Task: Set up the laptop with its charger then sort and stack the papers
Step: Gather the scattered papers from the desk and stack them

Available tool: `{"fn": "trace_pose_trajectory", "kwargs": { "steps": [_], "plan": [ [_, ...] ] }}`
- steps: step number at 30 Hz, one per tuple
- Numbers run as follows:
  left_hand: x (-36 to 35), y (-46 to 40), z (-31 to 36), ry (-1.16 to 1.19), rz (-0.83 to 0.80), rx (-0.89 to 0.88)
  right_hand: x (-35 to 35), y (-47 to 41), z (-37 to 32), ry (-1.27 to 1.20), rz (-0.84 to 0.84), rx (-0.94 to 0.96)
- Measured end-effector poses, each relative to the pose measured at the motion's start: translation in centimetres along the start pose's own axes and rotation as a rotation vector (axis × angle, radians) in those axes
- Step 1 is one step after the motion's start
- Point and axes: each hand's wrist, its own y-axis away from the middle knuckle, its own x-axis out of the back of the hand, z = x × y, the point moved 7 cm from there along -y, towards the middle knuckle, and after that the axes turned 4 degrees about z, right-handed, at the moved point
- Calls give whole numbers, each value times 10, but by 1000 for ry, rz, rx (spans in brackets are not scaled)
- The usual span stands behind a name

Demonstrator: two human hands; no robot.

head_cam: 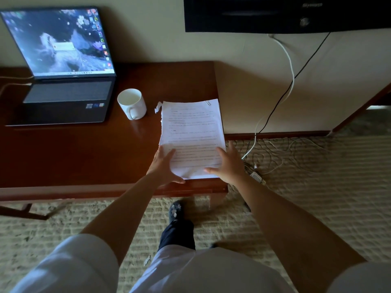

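Resting near the right end of one dark reddish-brown worktop (pixel 84 149) is one stack of printed papers (pixel 191 132), its long right edge close to the worktop's right edge; sheet count cannot be told. One paper clip (pixel 208 103) sits at the stack's far right corner, and torn, ragged paper shows at the far left corner. Two hands bracket the near end of the stack: the left hand (pixel 164 166) lies against the left near corner, fingers straight and spread, thumb stretched along the near edge; the right hand (pixel 227 163) lies at the right near corner, fingers straight and spread, thumb pointing left along the near edge. Neither hand curls round the sheets. One laptop (pixel 63 81) stands open at the far left of the worktop, screen lit with a desktop picture; one pale cable (pixel 12 85) meets its left side. One white mug (pixel 132 103) stands upright between laptop and papers, apart from both, handle toward the viewer. One dark wall-mounted screen (pixel 285 13) hangs above right. Below it two cables run down the wall, one white (pixel 291 66) and one black (pixel 304 66), to loose wires on the carpet (pixel 317 197). One dark shoe (pixel 175 209) shows beneath the worktop edge.
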Motion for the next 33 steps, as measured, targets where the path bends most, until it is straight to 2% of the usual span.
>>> {"fn": "trace_pose_trajectory", "kwargs": {
  "steps": [4, 8, 13, 16, 19, 22, 28, 31, 33],
  "plan": [
    [24, -2, -1, 39, -34, 21, 19, -12, -28, -21, 54, 78],
    [54, -14, -12, 173, 23, 45, 27, -29, -72, -164, 32, 139],
    [108, -41, -53, 345, 250, 244, 27, -62, -131, -293, -30, 109],
    [145, -56, -80, 409, 390, 302, 18, -91, -170, -373, -80, 38],
    [171, -70, -106, 491, 445, 352, -1, -116, -211, -500, -144, -51],
    [182, -96, -134, 544, 395, 361, -25, -134, -244, -581, -198, -135],
    [174, -142, -150, 567, 126, 228, -55, -153, -271, -689, -266, -258],
    [168, -154, -144, 599, 34, 129, -51, -159, -271, -716, -184, -278],
    [169, -159, -138, 659, 36, 77, -40, -164, -267, -753, -119, -275]
  ]
}}
